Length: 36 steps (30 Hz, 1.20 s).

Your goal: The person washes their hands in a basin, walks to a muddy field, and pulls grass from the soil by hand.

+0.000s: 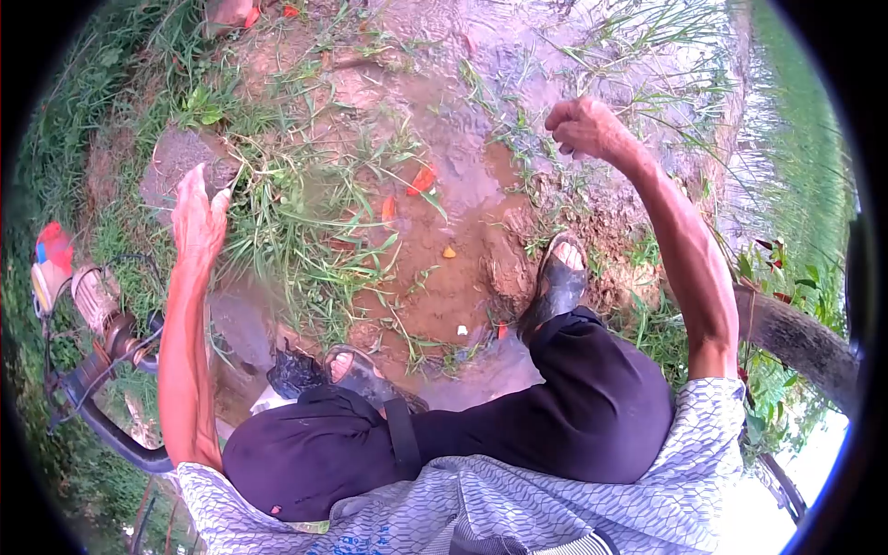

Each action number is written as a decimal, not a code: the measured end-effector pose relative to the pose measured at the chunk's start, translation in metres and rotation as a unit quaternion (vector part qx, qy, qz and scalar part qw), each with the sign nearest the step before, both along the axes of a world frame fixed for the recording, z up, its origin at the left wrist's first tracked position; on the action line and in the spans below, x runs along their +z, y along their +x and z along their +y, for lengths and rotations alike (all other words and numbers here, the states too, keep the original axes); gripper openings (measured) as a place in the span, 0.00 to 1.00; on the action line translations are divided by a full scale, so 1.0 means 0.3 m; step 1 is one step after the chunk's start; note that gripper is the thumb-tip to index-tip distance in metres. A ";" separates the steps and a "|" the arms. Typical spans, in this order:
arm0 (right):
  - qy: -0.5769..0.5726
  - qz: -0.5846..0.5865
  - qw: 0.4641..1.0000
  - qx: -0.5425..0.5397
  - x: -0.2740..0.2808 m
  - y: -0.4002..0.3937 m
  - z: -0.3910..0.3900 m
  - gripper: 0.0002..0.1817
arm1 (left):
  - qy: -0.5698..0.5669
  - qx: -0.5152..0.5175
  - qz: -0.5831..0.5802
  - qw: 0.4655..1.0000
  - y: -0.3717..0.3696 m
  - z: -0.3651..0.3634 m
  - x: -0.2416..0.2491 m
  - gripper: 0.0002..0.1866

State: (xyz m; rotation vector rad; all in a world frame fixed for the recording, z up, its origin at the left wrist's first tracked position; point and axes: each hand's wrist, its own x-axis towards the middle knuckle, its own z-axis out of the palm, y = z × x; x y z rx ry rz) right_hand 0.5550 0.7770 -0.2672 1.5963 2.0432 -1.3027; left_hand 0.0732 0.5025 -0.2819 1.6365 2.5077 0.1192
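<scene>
I'm reaching both arms over muddy ground (pixel 435 277).
The grey stone (pixel 166 159) is lying far left, beneath my wide-spread left hand (pixel 198 215), contact unclear; my right hand (pixel 583 128) is curling loosely, far right.

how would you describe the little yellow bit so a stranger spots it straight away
Find the brown, muddy puddle in front of the person's two sandalled feet. Look to the left of the right foot, for a small yellow scrap. It is yellow, while the scraps farther out are orange-red and the one nearer the person is white.
</scene>
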 end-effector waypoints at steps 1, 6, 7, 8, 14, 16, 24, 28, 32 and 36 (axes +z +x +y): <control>0.014 -0.032 0.999 0.017 -0.151 0.112 -0.002 0.16 | -0.028 0.012 0.024 0.999 -0.036 0.006 -0.037 0.34; 0.250 -0.051 0.964 0.074 -0.377 0.168 -0.113 0.27 | -0.182 0.040 0.105 0.977 -0.057 0.033 -0.128 0.41; 0.315 -0.008 0.942 0.116 -0.428 0.159 -0.125 0.34 | -0.186 0.045 0.097 0.977 -0.049 0.040 -0.113 0.42; 0.302 -0.012 0.943 0.143 -0.383 0.100 -0.123 0.35 | -0.189 0.051 0.088 0.977 -0.041 0.050 -0.096 0.43; 0.315 -0.076 0.914 0.245 -0.565 0.047 -0.085 0.18 | -0.223 0.062 0.066 0.971 -0.033 0.087 -0.064 0.44; 0.326 -0.094 0.900 0.274 -0.634 0.050 -0.075 0.14 | -0.235 0.076 0.063 0.967 -0.016 0.103 -0.050 0.44; 0.179 -0.116 0.914 0.346 -0.567 0.013 0.004 0.14 | -0.198 0.124 0.061 0.970 -0.011 0.092 -0.095 0.45; 0.183 -0.135 0.909 0.348 -0.655 0.028 -0.001 0.15 | -0.191 0.136 0.095 0.967 0.030 0.095 -0.098 0.45; 0.190 -0.031 0.925 0.328 -0.672 0.070 0.033 0.15 | -0.187 0.130 0.063 0.972 -0.010 0.091 -0.096 0.46; 0.171 0.012 0.956 0.237 -0.601 0.100 0.038 0.16 | -0.189 0.159 0.040 0.968 0.012 0.124 -0.070 0.46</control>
